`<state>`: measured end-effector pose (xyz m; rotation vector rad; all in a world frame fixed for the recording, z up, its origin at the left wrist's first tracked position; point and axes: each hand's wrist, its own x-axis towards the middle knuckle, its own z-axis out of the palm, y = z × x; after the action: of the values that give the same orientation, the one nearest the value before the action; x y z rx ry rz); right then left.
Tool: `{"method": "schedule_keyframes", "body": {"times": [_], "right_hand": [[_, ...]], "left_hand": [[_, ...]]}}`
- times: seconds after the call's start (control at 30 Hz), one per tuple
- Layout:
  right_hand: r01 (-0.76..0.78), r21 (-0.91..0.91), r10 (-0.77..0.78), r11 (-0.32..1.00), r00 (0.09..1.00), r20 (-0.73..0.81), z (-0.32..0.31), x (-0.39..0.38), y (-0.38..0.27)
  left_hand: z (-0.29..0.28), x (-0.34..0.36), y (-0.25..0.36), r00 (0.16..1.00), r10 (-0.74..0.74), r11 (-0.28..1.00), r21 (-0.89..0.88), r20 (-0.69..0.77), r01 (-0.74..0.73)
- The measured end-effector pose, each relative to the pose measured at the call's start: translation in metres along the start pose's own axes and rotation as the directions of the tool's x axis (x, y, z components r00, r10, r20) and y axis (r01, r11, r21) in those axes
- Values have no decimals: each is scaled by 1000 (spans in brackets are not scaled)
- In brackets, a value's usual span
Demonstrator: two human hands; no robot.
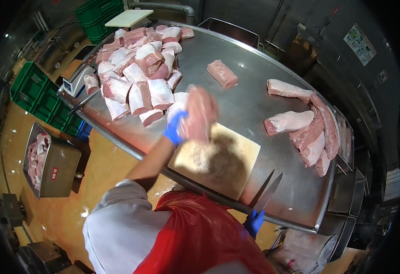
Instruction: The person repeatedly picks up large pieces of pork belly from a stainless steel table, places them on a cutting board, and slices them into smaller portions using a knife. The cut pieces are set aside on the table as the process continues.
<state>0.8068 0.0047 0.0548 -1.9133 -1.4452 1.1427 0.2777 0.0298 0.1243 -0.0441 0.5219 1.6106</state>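
Note:
My left hand point(176, 128), in a blue glove, grips a thick piece of meat point(199, 112) smeared by motion. That piece is lifted over the far left corner of a worn cream cutting board point(241, 150). Low on the right, my right hand point(254, 223), also gloved in blue, is closed round a knife point(268, 194); its long blade points up and away over the steel table. Left of the held piece lies a big heap of pale, fat-covered meat pieces point(140, 77). Beyond the board a single pink chunk of meat point(223, 74) rests by itself.
Long meat strips point(316, 130) lie on the right of the steel table point(264, 68), inside its raised rim. A scale point(79, 81) stands by the left edge. On the floor are green crates point(37, 93) and a steel bin point(60, 166) holding meat.

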Motion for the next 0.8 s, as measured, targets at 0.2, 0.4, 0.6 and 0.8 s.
{"method": "schedule_keyframes", "body": {"times": [0.2,0.4,0.6,0.8], "right_hand": [[224,-101,-216,969,973,81,7,28,-18],[-31,9,31,999,1000,-3,-6,6,-11],[-159,52,164,986,981,-104,-28,-13,8],[-296,70,303,953,915,-266,-54,-23,40]], "left_hand": [[35,-10,268,749,551,728,225,368,-647],[46,116,207,363,905,-101,940,223,-327],[32,252,-64,833,198,-637,714,516,-291],[139,361,-248,949,-86,-653,702,304,-284]]}}
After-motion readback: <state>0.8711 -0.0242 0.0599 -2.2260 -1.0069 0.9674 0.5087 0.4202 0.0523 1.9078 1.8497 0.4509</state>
